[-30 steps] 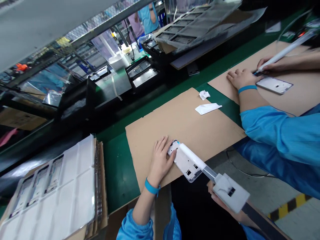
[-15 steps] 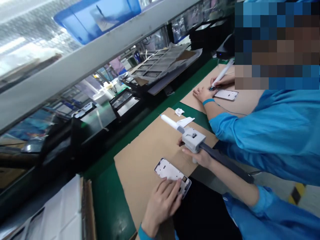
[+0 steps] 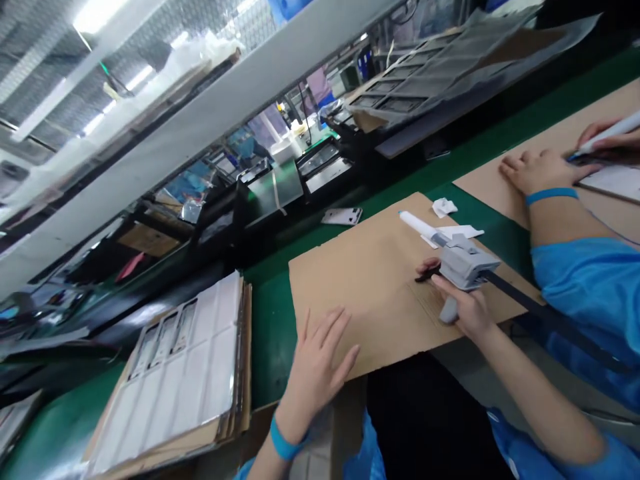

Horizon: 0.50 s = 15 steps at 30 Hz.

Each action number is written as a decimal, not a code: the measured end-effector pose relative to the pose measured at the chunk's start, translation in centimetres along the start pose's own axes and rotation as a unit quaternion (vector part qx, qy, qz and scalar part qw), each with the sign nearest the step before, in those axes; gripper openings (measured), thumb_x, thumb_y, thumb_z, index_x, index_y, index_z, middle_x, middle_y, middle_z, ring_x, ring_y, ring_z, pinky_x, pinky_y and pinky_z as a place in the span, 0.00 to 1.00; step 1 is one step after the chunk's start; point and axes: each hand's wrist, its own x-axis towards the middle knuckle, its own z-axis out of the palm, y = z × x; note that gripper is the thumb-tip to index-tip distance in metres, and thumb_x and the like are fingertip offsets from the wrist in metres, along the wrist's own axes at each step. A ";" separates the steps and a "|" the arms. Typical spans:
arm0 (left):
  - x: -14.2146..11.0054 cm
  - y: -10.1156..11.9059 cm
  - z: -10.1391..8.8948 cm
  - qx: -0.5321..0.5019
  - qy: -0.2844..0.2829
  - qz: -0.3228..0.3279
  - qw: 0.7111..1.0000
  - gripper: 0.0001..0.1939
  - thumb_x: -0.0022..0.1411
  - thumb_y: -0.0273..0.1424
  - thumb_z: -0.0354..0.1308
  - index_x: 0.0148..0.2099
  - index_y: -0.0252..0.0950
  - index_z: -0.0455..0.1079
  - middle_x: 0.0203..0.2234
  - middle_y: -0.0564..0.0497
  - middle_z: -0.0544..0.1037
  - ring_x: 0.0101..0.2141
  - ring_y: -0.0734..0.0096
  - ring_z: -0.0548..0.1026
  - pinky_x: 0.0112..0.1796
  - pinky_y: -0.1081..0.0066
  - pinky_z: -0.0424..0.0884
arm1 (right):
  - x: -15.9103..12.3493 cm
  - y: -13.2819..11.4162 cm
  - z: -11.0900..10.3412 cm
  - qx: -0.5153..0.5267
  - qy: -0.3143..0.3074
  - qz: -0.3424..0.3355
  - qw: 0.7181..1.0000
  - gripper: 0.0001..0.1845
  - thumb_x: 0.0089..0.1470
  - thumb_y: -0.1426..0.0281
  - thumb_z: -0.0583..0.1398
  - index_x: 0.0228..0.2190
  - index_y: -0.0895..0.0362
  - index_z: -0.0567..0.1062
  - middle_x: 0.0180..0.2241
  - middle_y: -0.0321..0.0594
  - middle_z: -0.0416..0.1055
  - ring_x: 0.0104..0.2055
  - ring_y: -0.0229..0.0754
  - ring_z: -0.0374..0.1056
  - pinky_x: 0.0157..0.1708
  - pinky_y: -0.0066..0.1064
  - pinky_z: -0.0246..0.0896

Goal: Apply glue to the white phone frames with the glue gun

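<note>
My left hand [image 3: 317, 363] lies flat on the brown cardboard sheet [image 3: 370, 280] with fingers stretched out and nothing in it. My right hand [image 3: 463, 307] grips a grey and white dispensing gun [image 3: 457, 257], its white nozzle pointing up-left over the cardboard. A white phone frame [image 3: 342, 216] lies on the green belt [image 3: 270, 313] beyond the cardboard's far edge, away from both hands.
A stack of trays with white phone frames [image 3: 185, 373] sits to the left on the belt. A co-worker's hands [image 3: 537, 170] work at the right on another cardboard with a white tool. Two white paper scraps [image 3: 453, 220] lie near the nozzle. Dark trays [image 3: 425, 73] stand behind.
The white phone frame left my left hand and now lies on the belt beyond the cardboard. My left hand now rests flat and empty. The gun stays in my right hand.
</note>
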 end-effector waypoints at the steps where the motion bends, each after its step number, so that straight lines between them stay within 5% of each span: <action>1: -1.3 -0.4 -1.2 0.008 0.015 -0.018 1.000 0.32 0.91 0.40 0.54 0.88 0.48 0.55 0.74 0.43 0.79 0.71 0.53 0.80 0.82 0.39 0.60 | -0.3 -0.5 0.1 -0.004 0.001 0.009 1.000 0.40 0.50 0.42 0.77 0.53 0.57 0.81 0.58 0.48 0.77 0.63 0.47 0.77 0.79 0.48 0.72; 6: -7.0 -7.5 -7.6 0.072 0.004 -0.212 0.975 0.26 0.89 0.45 0.56 0.80 0.45 0.69 0.75 0.42 0.77 0.73 0.48 0.77 0.75 0.46 0.73 | -1.7 -2.9 0.5 -0.012 0.021 0.028 0.999 0.34 0.44 0.47 0.78 0.46 0.55 0.82 0.52 0.45 0.77 0.59 0.47 0.77 0.87 0.59 0.60; 8: -9.5 -12.2 -10.1 0.111 -0.053 -0.338 0.933 0.29 0.87 0.49 0.57 0.78 0.41 0.72 0.75 0.39 0.77 0.74 0.42 0.76 0.77 0.43 0.69 | -1.8 -3.4 0.5 0.004 0.021 0.029 0.999 0.30 0.45 0.52 0.77 0.47 0.54 0.81 0.52 0.45 0.76 0.59 0.48 0.77 0.88 0.63 0.57; 10: -11.7 -16.8 -12.1 0.131 -0.122 -0.493 0.851 0.32 0.84 0.51 0.59 0.77 0.38 0.73 0.76 0.39 0.76 0.76 0.39 0.73 0.78 0.45 0.65 | -1.9 -3.6 0.5 0.012 0.014 0.029 0.999 0.26 0.47 0.56 0.75 0.46 0.53 0.81 0.51 0.46 0.75 0.60 0.52 0.76 0.89 0.68 0.51; 13: -13.7 -22.1 -13.3 0.147 -0.123 -0.588 0.786 0.35 0.85 0.53 0.55 0.73 0.27 0.74 0.70 0.27 0.79 0.73 0.35 0.76 0.73 0.45 0.71 | -2.2 -3.9 0.7 0.008 0.001 0.031 0.999 0.24 0.48 0.56 0.75 0.45 0.51 0.82 0.51 0.46 0.74 0.63 0.57 0.74 0.90 0.72 0.44; 15: -14.0 -24.2 -12.9 0.156 -0.113 -0.612 0.767 0.33 0.86 0.53 0.57 0.73 0.28 0.74 0.69 0.28 0.80 0.70 0.39 0.78 0.71 0.44 0.74 | -2.4 -4.0 0.9 0.001 -0.009 0.032 0.999 0.24 0.48 0.55 0.75 0.45 0.49 0.82 0.52 0.46 0.74 0.65 0.60 0.72 0.91 0.73 0.44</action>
